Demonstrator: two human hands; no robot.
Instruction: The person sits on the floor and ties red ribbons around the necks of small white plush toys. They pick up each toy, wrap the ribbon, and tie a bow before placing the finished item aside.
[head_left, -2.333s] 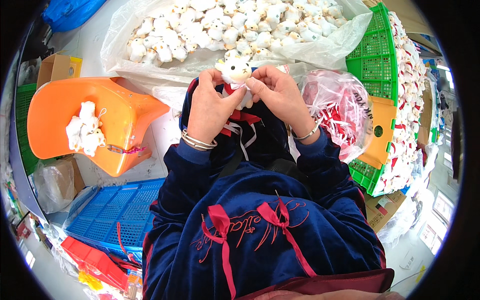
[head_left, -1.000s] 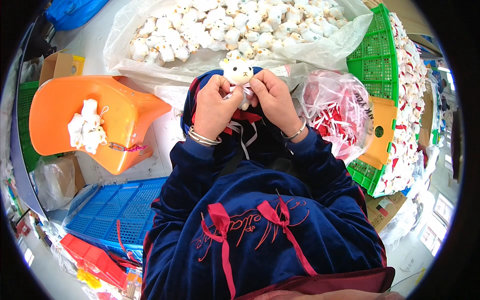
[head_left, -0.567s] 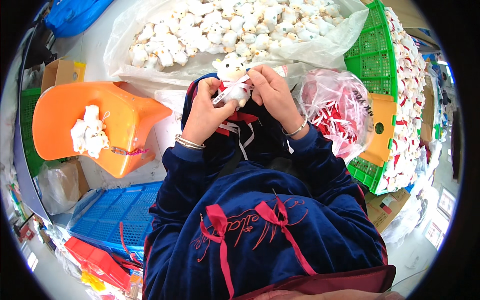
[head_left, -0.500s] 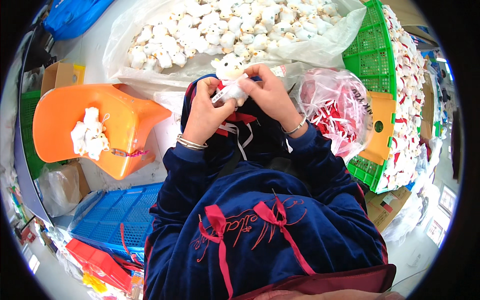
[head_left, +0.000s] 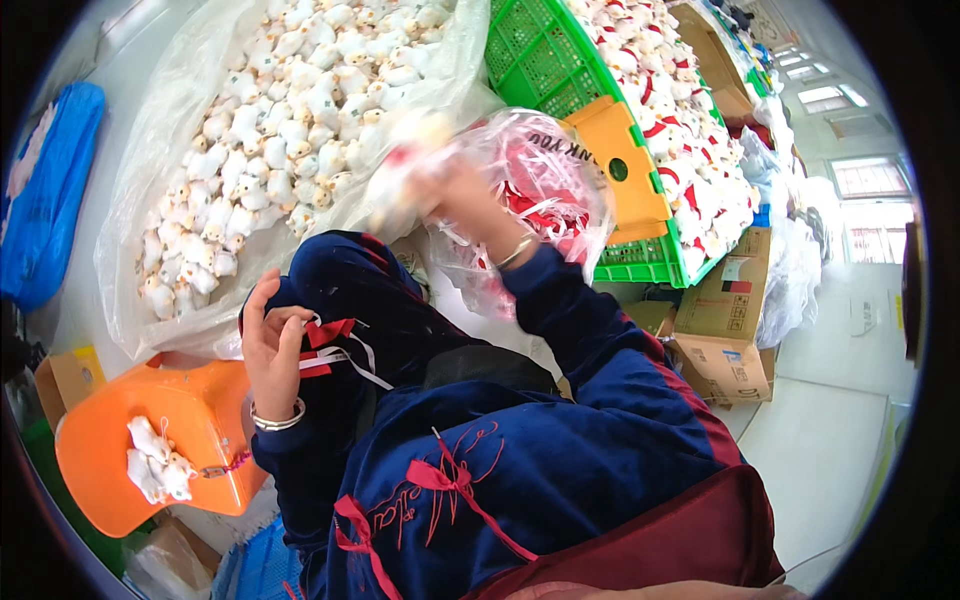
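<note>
My right hand (head_left: 450, 195), smeared by motion, holds a small white plush toy (head_left: 418, 138) with red at its neck. It is raised over the edge of a clear plastic bag (head_left: 535, 260) of red and white ribbons. My left hand (head_left: 272, 345) is over my left thigh, fingers loosely bent and apart, with no toy in it. Right beside its fingertips, red and white ribbons (head_left: 335, 350) lie on my dark blue trousers. Beyond my knees, a heap of white plush toys (head_left: 290, 125) without red bands rests on a clear plastic sheet (head_left: 130, 215).
An orange stool (head_left: 90, 455) at the left carries several white plush toys (head_left: 158, 462). A green crate (head_left: 535, 55) at the far right is full of toys with red bands (head_left: 665, 120). Cardboard boxes (head_left: 725, 330) stand to the right; a blue bag (head_left: 50, 200) lies far left.
My hands have parted. The right one has carried the plush toy away to the right, while the left has let go and dropped toward my lap. The view has turned right.
</note>
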